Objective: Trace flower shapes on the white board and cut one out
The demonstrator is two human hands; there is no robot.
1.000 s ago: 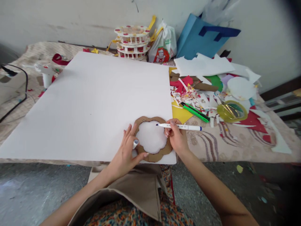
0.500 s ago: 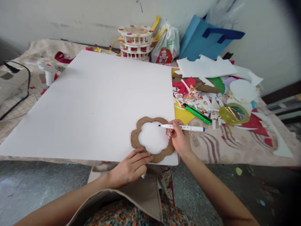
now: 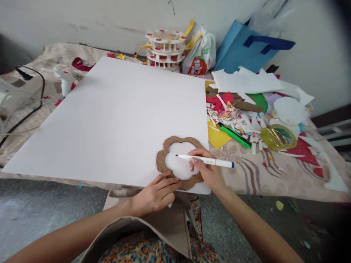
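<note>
A scalloped brown cardboard ring, flower-shaped point(image 3: 162, 157), lies flat on a large white board point(image 3: 120, 109), close to its near right corner. My left hand point(image 3: 155, 195) presses the ring's near edge with its fingers; a small white piece, too hidden to name, shows beneath that hand. In my right hand point(image 3: 208, 170) is a white marker point(image 3: 221, 163) with a blue end, held like a pen. Its dark tip points left and is over the ring's opening; whether it touches the board I cannot tell. Blue marks are not clear on the board.
Right of the board lie a green utility knife point(image 3: 236, 136), a yellow tape roll point(image 3: 278, 137) with scissors on it, and paper scraps point(image 3: 230, 115). Behind stand a tiered white model point(image 3: 166, 51), a plastic bag point(image 3: 201, 54) and a blue bag point(image 3: 241, 47). A glue gun point(image 3: 65, 82) is left.
My right hand and the marker have moved left and nearer to me, with the tip farther inside the ring's opening. My left hand stays on the ring. The whole view has shifted slightly.
</note>
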